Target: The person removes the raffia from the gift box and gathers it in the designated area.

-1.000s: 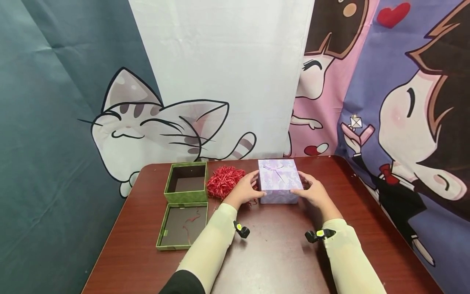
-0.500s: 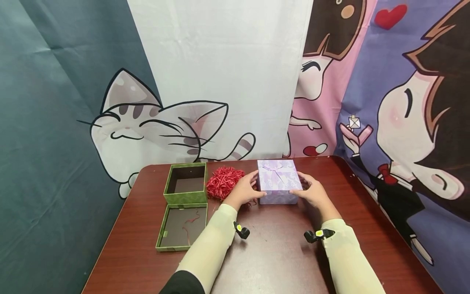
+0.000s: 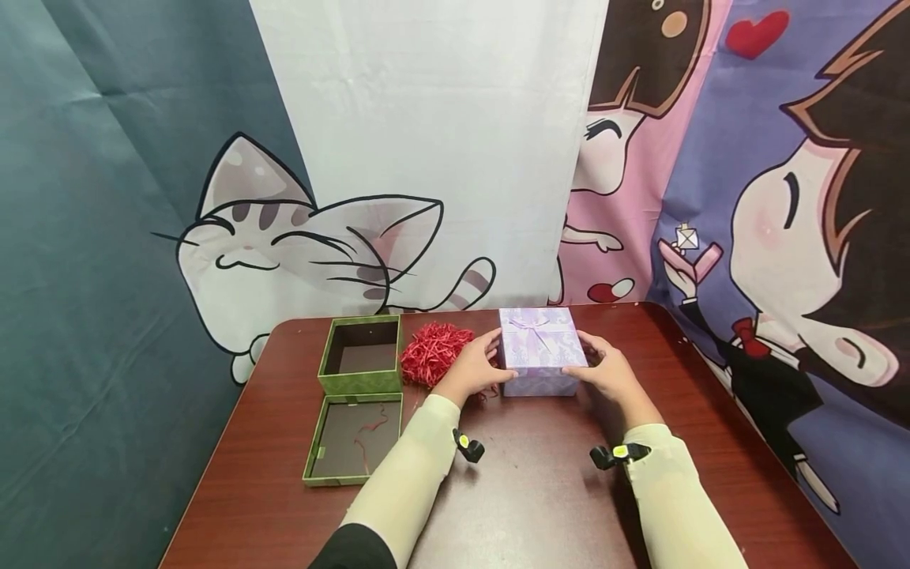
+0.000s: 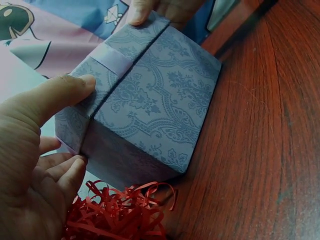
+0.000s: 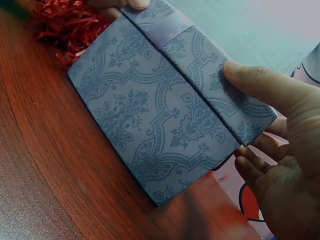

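A lilac patterned gift box (image 3: pixel 540 386) stands towards the back of the table. Its lid (image 3: pixel 543 356), with a ribbon bow on top, sits on the base; a thin dark seam runs between them in both wrist views. My left hand (image 3: pixel 471 371) grips the lid's left side, its thumb (image 4: pixel 80 87) on the front rim and fingertips at the lid's lower edge. On the opposite side my right hand (image 3: pixel 610 375) holds the lid likewise, thumb (image 5: pixel 245 75) on the front. The box's inside is hidden.
Red shredded paper (image 3: pixel 435 354) lies heaped left of the box, close to my left hand. Further left stand an open green box (image 3: pixel 361 382) and, in front of it, its upturned green lid (image 3: pixel 341 479) with red shreds inside. A printed cloth (image 3: pixel 441 142) hangs behind the table.
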{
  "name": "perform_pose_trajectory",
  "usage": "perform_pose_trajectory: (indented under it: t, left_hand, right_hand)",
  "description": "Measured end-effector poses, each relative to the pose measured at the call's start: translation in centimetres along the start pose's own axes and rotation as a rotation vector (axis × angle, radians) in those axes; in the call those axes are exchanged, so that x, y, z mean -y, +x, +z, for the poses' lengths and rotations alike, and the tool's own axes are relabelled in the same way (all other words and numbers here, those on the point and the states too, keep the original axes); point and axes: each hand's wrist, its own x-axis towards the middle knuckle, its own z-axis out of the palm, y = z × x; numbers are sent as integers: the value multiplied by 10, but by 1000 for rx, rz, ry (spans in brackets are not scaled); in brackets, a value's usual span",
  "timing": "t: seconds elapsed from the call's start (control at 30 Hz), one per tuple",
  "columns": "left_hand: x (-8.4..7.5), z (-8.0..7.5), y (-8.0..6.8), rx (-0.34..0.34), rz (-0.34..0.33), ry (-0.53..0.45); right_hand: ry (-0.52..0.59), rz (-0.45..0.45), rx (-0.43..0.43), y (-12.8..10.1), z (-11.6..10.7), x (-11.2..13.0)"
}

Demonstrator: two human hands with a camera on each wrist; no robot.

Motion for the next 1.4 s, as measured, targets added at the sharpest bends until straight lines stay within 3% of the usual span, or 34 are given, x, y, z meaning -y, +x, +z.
perform_pose_trajectory:
  t: [0.3,0.53,0.73,1.0,1.27,1.4]
  left_hand:
    - [-4,-1,0,-20,31,9]
    - [-7,-3,-1,-21,40,17]
    - [-14,-6,-3,-28,34,25]
    - [-19,-9,-3,-41,84,-10]
    - [-23,-11,-6,-72,115,-69]
    - [-25,-12,-8,-88,121,-135]
  right_hand:
    - [29,6,23,-11,-6,36]
    - [34,4,-14,-1,-4,0]
    - [122,-24,-11,-5,-7,15]
    - [177,-57,-20,-13,-10,43]
    - [305,-61,-8,-7,-8,29]
    - [265,-77,-23,-4,-7,19]
